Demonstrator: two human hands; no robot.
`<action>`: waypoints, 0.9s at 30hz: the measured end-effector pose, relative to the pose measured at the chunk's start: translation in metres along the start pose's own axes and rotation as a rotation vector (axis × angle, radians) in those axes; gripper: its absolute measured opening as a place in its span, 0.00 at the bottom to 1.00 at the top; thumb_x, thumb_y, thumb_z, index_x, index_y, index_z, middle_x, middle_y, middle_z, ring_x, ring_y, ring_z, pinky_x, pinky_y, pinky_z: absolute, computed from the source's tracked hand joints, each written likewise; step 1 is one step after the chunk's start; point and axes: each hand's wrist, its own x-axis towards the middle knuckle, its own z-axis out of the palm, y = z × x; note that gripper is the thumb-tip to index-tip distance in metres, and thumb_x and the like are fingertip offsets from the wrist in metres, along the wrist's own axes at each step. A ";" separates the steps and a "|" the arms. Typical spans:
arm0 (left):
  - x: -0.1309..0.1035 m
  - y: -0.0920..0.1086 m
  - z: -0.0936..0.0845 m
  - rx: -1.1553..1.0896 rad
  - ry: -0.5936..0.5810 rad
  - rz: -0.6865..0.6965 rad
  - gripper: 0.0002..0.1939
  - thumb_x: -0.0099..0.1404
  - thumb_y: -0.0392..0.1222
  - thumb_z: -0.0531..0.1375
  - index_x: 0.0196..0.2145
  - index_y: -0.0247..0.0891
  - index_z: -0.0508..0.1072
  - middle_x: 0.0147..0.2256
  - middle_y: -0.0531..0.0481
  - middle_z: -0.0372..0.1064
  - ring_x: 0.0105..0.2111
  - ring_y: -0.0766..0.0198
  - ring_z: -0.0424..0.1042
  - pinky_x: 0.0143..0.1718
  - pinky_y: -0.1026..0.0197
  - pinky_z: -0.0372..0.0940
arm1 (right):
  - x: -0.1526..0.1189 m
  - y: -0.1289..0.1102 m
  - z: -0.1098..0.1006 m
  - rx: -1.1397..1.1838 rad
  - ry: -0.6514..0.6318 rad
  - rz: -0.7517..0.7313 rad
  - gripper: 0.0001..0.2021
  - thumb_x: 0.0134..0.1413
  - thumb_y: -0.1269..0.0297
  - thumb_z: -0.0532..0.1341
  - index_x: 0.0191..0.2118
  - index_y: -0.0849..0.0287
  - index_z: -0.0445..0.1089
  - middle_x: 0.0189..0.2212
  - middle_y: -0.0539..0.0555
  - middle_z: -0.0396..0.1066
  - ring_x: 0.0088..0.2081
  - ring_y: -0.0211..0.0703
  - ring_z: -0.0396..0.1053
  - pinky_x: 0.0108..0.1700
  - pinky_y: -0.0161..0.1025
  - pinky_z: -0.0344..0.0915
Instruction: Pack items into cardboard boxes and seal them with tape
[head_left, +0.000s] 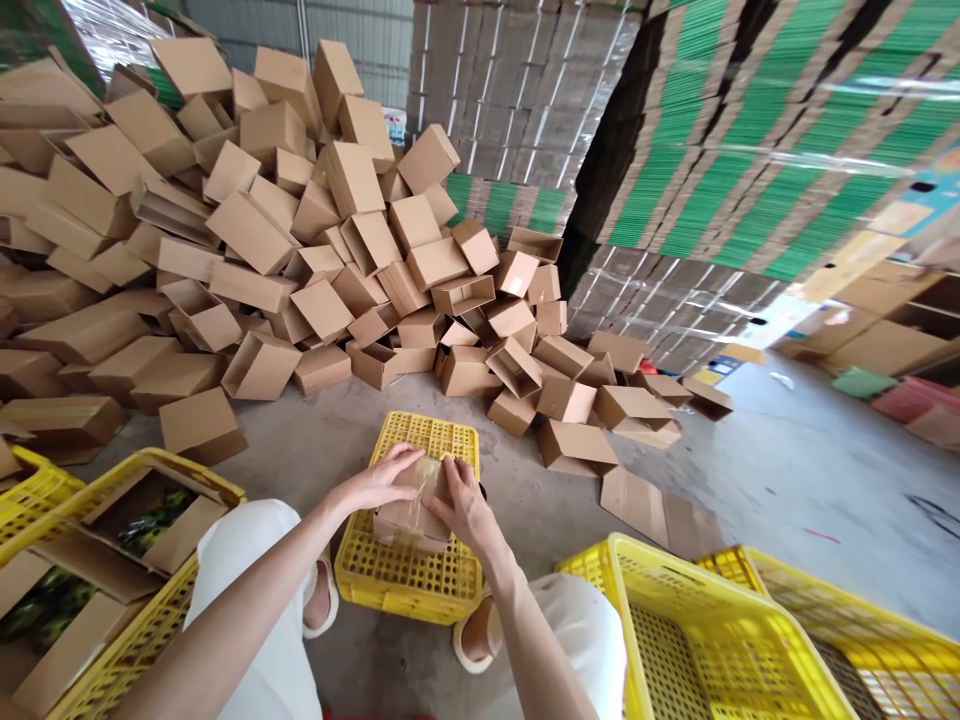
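A small cardboard box with clear tape across its top rests on an upturned yellow plastic crate between my knees. My left hand touches the box's left side and top, thumb and fingers stretched apart. On the right part of the top lies my right hand, thumb spread toward the middle and fingertips at the far edge. Both hands are open against the box. My fingers hide part of its far side, and a tiny orange spot by the right fingertips is too small to make out.
Several open cardboard boxes form a large heap ahead. At my left, a yellow crate holds boxes with dark green contents. Yellow crates stand at my right. Wrapped stacks of flat cardboard rise behind. A flattened carton lies on the floor.
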 end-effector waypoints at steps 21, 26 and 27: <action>-0.004 0.011 -0.002 0.093 0.010 -0.003 0.45 0.60 0.57 0.73 0.70 0.51 0.62 0.67 0.43 0.57 0.65 0.41 0.65 0.67 0.42 0.63 | 0.016 0.004 0.004 0.335 0.182 0.153 0.18 0.54 0.49 0.69 0.46 0.53 0.78 0.45 0.53 0.76 0.48 0.51 0.75 0.53 0.47 0.72; 0.005 0.012 0.010 0.204 0.186 -0.017 0.20 0.75 0.55 0.59 0.60 0.51 0.71 0.56 0.47 0.68 0.58 0.49 0.71 0.63 0.47 0.65 | 0.022 -0.005 0.011 0.339 0.251 0.135 0.15 0.62 0.49 0.62 0.41 0.55 0.77 0.42 0.55 0.79 0.47 0.51 0.76 0.56 0.47 0.71; 0.009 0.010 0.015 0.210 0.249 -0.027 0.16 0.76 0.54 0.57 0.56 0.50 0.73 0.53 0.48 0.69 0.56 0.51 0.72 0.62 0.48 0.65 | 0.021 -0.006 0.013 0.321 0.258 0.107 0.15 0.64 0.50 0.61 0.43 0.55 0.78 0.43 0.55 0.79 0.48 0.51 0.76 0.57 0.47 0.70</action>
